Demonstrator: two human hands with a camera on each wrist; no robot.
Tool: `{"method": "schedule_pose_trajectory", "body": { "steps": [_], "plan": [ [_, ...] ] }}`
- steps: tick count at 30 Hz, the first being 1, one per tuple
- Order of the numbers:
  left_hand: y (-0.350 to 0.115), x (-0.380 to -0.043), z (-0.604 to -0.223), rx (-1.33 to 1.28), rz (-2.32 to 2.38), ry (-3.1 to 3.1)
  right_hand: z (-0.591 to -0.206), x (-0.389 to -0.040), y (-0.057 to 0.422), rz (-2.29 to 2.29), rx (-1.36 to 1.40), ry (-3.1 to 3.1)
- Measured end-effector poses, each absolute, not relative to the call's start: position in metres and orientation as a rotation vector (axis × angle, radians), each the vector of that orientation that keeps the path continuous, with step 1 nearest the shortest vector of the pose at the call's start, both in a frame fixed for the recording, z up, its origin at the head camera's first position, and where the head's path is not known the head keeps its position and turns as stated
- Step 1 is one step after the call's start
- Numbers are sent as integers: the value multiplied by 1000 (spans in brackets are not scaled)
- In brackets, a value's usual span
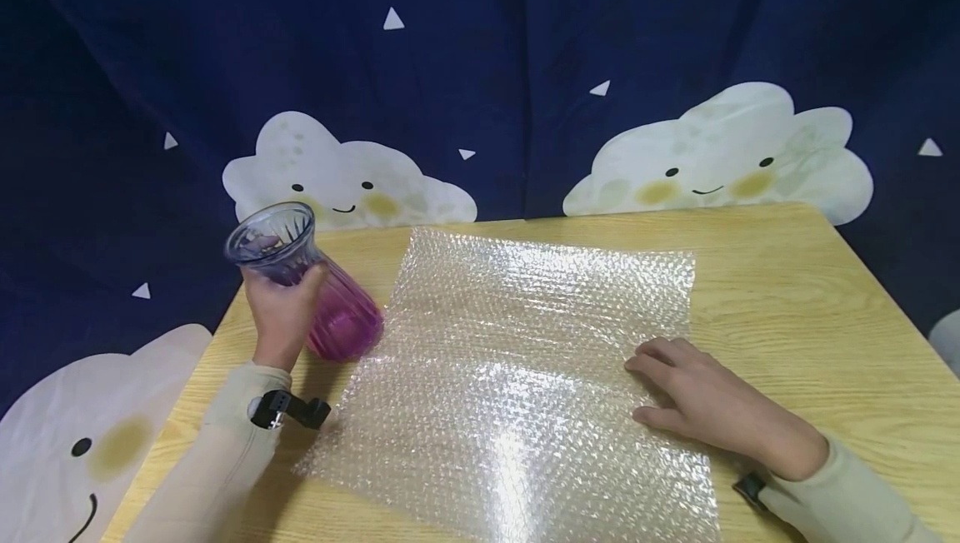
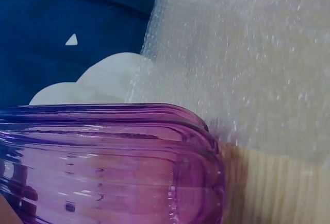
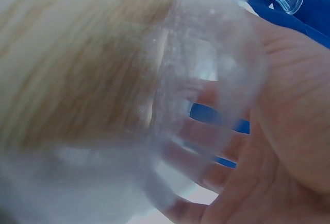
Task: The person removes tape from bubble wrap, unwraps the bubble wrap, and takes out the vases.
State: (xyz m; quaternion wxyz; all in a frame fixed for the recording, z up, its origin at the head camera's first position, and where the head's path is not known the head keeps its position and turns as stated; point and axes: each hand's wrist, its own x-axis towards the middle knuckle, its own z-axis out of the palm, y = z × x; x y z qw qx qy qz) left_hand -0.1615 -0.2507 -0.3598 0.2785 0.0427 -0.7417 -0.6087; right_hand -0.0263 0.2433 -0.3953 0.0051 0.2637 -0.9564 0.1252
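Observation:
A ribbed glass vase (image 1: 345, 318), blue at its flared rim and fading to purple-pink at the base, leans at the left of the table. My left hand (image 1: 279, 314) grips it around the neck. In the left wrist view the vase's purple lower part (image 2: 129, 167) lies across the bottom left. A sheet of clear bubble wrap (image 1: 517, 343) is spread flat over the middle of the table, its left edge beside the vase's base. On its right edge rests my right hand (image 1: 701, 400), fingers loosely extended and thumb apart. Blurred film partly covers those fingers (image 3: 211, 144) in the right wrist view.
The light wooden table (image 1: 795, 301) extends to the right of the wrap. Behind it hangs a dark blue curtain (image 1: 525, 68) with clouds and white triangles. Each wrist carries a black strapped device, the left one (image 1: 288, 410) close to the wrap's edge.

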Motion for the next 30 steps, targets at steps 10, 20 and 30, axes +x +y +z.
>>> {"method": "schedule_pose_trajectory", "body": {
  "steps": [10,20,30],
  "plan": [
    [-256,-163,-362,121,-1598,-1979,-396,-27,243,396,832,-2978],
    [-260,-166,-365,68,-1600,-1951,-397,-26,243,395,823,-2987],
    [-257,-164,-367,48,-1622,-1921,-396,-27,244,391,820,-2999]
  ]
}}
